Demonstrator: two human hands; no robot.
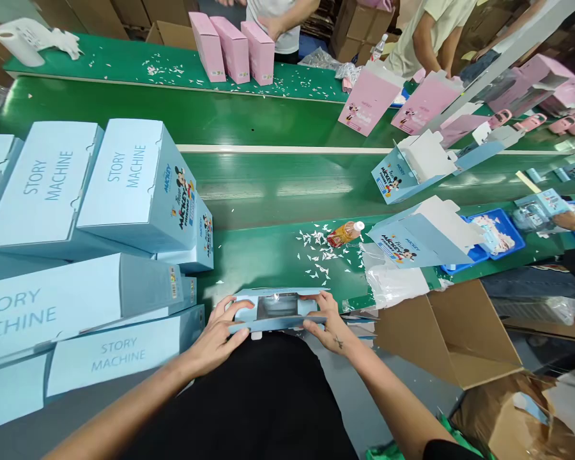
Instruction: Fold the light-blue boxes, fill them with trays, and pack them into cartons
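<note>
Right of stacked STORY MACHINE boxes, grips with the left hand one end of a folded light-blue cardboard piece near the green workbench, and with the right hand its other end.

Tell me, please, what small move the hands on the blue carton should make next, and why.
Perhaps the left hand and right hand could spread the blue carton wider: they hold opposite ends, and its near and far sides look close together, a dark area between.
</note>
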